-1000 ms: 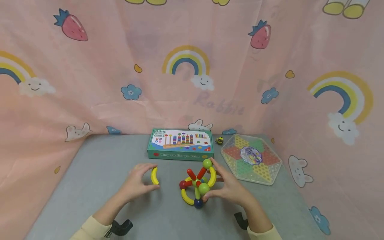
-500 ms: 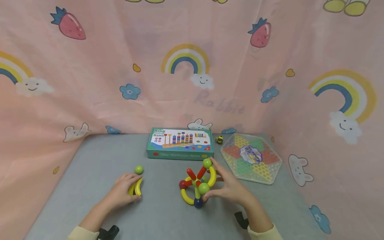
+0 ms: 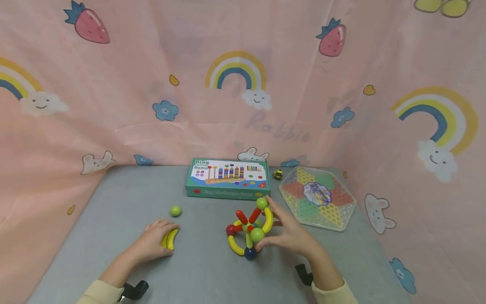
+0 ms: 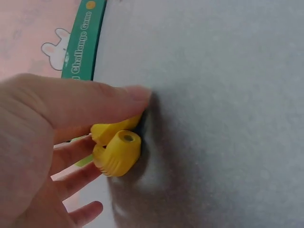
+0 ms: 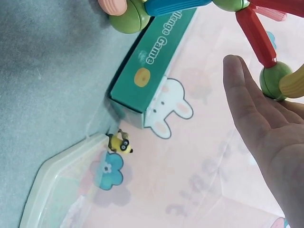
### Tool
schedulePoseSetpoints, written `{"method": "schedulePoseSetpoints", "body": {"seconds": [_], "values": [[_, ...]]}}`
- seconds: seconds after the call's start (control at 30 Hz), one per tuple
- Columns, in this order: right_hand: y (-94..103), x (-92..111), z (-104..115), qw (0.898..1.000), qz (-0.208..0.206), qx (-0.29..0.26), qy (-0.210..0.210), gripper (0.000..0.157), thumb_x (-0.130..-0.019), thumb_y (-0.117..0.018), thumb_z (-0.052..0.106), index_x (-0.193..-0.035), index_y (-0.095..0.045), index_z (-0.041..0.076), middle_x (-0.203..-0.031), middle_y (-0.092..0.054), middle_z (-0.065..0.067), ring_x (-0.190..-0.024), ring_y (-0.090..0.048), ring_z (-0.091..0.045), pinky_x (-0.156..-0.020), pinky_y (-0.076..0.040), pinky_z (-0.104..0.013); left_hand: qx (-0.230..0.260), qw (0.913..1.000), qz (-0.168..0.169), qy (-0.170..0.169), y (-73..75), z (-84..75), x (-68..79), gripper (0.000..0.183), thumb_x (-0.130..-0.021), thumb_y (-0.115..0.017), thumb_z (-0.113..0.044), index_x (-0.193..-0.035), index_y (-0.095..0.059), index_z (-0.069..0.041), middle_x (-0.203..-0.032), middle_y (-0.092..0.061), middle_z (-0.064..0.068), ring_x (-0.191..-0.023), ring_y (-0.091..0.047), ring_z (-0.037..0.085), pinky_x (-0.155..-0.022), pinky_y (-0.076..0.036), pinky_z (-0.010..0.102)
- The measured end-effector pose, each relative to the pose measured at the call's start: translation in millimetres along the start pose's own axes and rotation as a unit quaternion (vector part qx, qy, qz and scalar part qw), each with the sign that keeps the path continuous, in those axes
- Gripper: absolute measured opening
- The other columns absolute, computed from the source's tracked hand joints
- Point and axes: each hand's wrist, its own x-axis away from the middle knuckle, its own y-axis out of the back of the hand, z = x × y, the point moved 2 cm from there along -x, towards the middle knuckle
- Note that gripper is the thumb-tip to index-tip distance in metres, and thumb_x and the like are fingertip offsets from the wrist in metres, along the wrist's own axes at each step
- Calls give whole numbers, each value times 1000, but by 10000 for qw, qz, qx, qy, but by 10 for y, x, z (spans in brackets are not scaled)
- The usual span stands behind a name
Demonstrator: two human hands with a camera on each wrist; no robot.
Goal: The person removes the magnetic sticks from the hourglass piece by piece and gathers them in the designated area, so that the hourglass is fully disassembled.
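Note:
In the head view my left hand is low over the table at the left. Its thumb and fingers grip a yellow curved magnetic stick, and a second yellow curved stick lies right beside it. The left wrist view shows the ends of the yellow sticks close together by the thumb. A green ball rests on the table just beyond these fingers. My right hand holds a magnetic ball-and-stick model by its right side, thumb low and index finger at the top green ball.
Behind the model lies a green Ring Challenge Game box. A small bee figure stands right of that box. The hexagonal Chinese checkers set lies at the back right. A pink printed cloth hangs around the grey table.
My left hand has carried a yellow curved stick left and set it close beside another one. The green ball and second stick have come into sight. My right hand keeps the model in place.

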Motion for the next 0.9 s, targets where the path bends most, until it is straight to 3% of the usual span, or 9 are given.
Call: {"method": "schedulePoseSetpoints", "body": {"seconds": [0.17,0.3,0.43,0.53,0.67,0.9], "values": [[-12,-33,37,10000,39,5,19,123,-70,-91,43,-163,-14,22,-167,-24,-9,-142,-42,-39,-107,-45,-59,134,9998,107,101,30,31,8,80,-65,-93,-21,-137,-60,-8,-135,-61,12,-128,-50,38,-104,-37,62],[-31,-52,49,10000,63,-14,6,123,-70,-91,43,-163,-14,22,-167,-24,-9,-142,-42,-40,-107,-45,-59,464,9986,-236,114,63,-15,-21,84,-71,-92,-27,-144,-54,-11,-140,-59,11,-133,-48,38,-108,-34,65],[-43,-64,52,10000,74,-15,16,123,-70,-91,43,-163,-14,22,-167,-23,-9,-142,-42,-39,-107,-45,-58,640,9950,-762,-39,76,-192,-93,77,-79,-87,-24,-146,-51,-8,-132,-65,6,-130,-52,35,-108,-35,65],[-44,-68,51,10000,72,-5,23,123,-70,-92,42,-163,-13,24,-167,-23,-8,-143,-42,-39,-107,-45,-59,633,9934,-944,-130,37,-377,-142,73,-81,-85,-22,-145,-51,-8,-126,-67,4,-123,-58,31,-104,-43,60],[-48,-59,26,9999,142,-7,57,122,-71,-91,42,-163,-13,26,-168,-22,-7,-143,-41,-38,-107,-45,-59,973,9923,-755,-97,-91,-618,-189,69,-83,-83,-20,-144,-53,-9,-123,-68,5,-114,-62,24,-97,-52,50],[10,12,-10,9999,57,-24,157,120,-72,-90,37,-163,-13,27,-168,-21,-7,-142,-41,-42,-105,-47,-57,1416,9899,-69,85,-407,-952,-324,70,-89,-78,-28,-145,-45,-4,-115,-68,6,-101,-66,20,-86,-58,41]]}}
